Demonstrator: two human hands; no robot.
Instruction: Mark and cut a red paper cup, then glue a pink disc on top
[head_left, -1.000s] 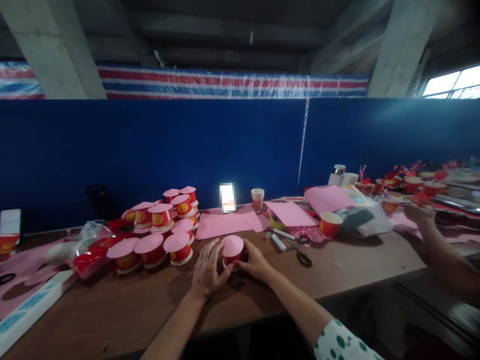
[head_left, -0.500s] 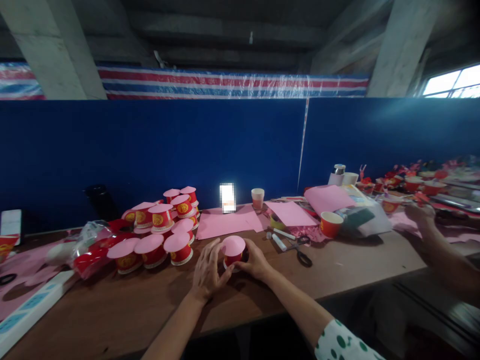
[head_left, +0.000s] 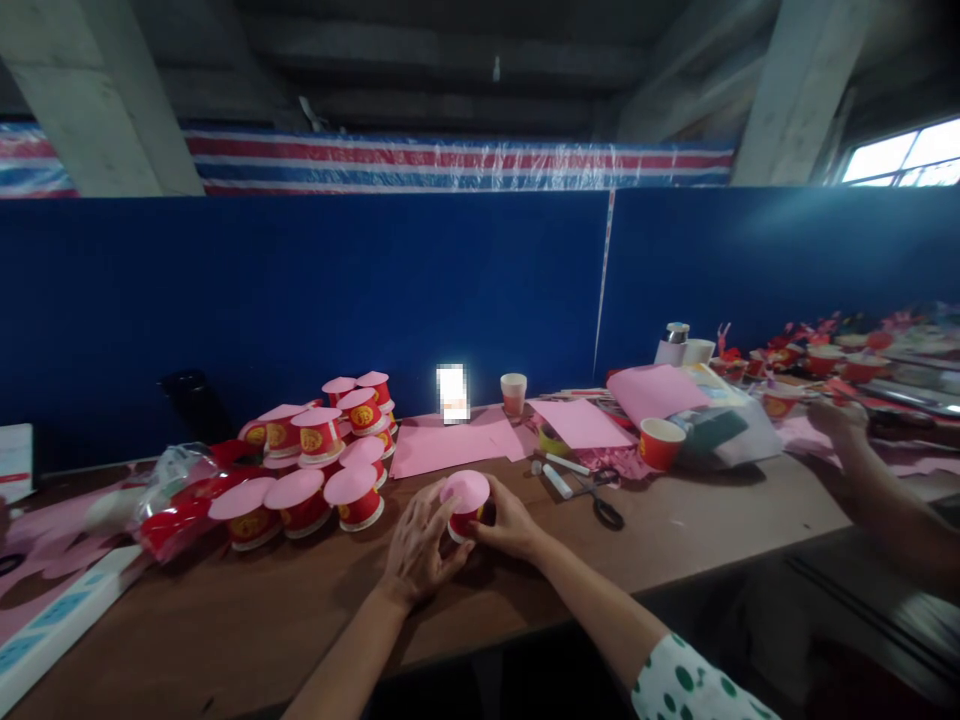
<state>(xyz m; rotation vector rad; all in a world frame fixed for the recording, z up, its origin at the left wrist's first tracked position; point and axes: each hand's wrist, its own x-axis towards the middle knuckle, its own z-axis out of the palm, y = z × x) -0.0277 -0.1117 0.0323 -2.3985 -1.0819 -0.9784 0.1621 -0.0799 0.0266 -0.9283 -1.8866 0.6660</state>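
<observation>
Between my hands, near the table's front edge, is a red paper cup (head_left: 458, 529) standing upside down with a pink paper cone (head_left: 466, 489) on top. My left hand (head_left: 420, 540) curves round its left side, with fingertips at the cone's edge and the thumb low in front. From the right, my right hand (head_left: 511, 522) grips the cup, its thumb across the front and its fingers partly hidden behind. Several similar red cups with pink tops (head_left: 354, 495) stand grouped to the left, some of them stacked.
A glue-stick-like white tube (head_left: 556, 481), scissors (head_left: 606, 510) and an upright red cup (head_left: 661, 444) lie or stand to the right. Pink paper (head_left: 442, 447) lies behind. At left are a plastic bag (head_left: 176, 500) and a power strip (head_left: 67, 615). Another person's hand (head_left: 840, 418) works at far right.
My left fingers have shifted onto the cone's left edge, and its thumb has dropped lower. The cup seems slightly turned or tilted between my hands. The whole view has shifted a little.
</observation>
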